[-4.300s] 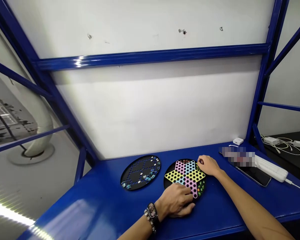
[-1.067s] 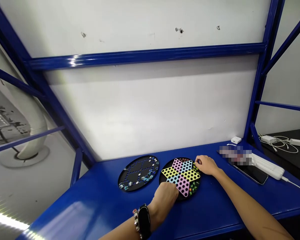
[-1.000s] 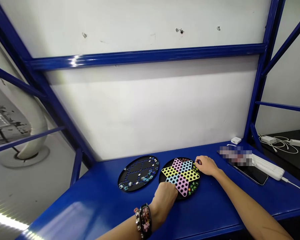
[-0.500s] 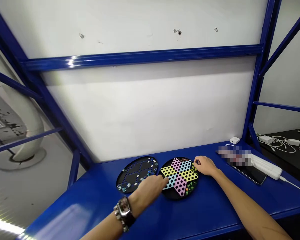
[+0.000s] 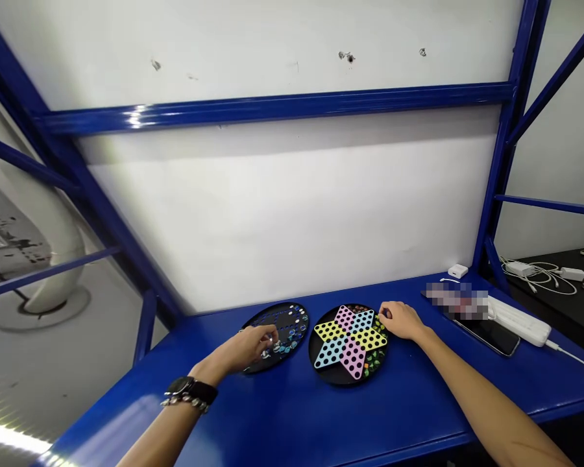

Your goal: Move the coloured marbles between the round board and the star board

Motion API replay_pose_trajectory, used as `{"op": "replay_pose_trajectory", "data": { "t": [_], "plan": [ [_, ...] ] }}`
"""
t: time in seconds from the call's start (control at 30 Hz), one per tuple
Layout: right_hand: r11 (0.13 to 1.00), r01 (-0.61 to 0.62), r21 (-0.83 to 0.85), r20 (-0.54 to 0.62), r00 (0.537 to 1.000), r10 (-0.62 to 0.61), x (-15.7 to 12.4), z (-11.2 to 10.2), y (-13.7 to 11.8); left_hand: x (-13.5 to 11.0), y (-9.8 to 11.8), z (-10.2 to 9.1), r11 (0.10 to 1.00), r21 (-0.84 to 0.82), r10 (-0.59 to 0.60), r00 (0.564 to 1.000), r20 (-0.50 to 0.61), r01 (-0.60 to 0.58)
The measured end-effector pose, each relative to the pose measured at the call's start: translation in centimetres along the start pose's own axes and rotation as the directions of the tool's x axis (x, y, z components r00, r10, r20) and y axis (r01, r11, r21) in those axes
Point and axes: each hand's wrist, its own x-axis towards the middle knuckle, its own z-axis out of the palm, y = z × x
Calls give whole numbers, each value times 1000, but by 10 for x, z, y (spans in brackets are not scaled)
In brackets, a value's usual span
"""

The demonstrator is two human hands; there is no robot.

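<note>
Blue painted steel bench [image 5: 316, 415] under the work; white wall [image 5: 282, 201] and blue steel rail [image 5: 272, 107] at 12 o'clock. Near the back edge, two round boards side by side, just apart. At 9 o'clock, a black perforated Chinese checkers disc [image 5: 289, 318], glass marbles [image 5: 286, 346] sitting in its holes. At 3 o'clock, a pastel star-shaped Chinese checkers board [image 5: 350, 337] on a black disc, small coloured marbles at its rim.

Left hand [image 5: 248, 349] above the perforated disc, fingers [image 5: 270, 338] narrowly pinched among the marbles; any marble held: cannot tell. Right hand [image 5: 401, 321] at the star board's 3 o'clock, fingers [image 5: 384, 313] curled at the rim; any grip: cannot tell.

Blue bench top running to the front edge at 6 o'clock, well away from both hands. Toward 2 o'clock of the right hand: smartphone [image 5: 486, 336] just beside a white power strip [image 5: 518, 322], and a white charger [image 5: 458, 271] by the wall. Past the bench's right end, a black side table [image 5: 555, 285] with white adapters and cables.
</note>
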Motion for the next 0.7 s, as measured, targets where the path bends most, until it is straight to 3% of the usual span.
{"op": "replay_pose_trajectory", "data": {
  "t": [0.1,0.23,0.4,0.53,0.63,0.7],
  "plan": [
    [1000,9,-3,-1,1000,-9,0,0,1,0,23,-4,999,-5,49,998,-48,-50],
    [999,27,-25,-19,999,-27,1,2,3,-6,89,1,967,-26,250,963,-100,-254],
    [997,-4,-74,-10,1000,3,4,2,5,-15,179,39,879,109,474,875,-100,-464],
    [997,9,-75,40,999,-6,4,-2,7,-17,213,90,845,414,450,868,-209,-338],
    [998,15,-68,59,998,-11,3,-3,6,-14,214,117,822,532,423,845,-327,-205],
    [997,19,-69,57,998,-15,3,-4,5,-10,210,124,825,539,414,829,-375,-169]
  ]
}}
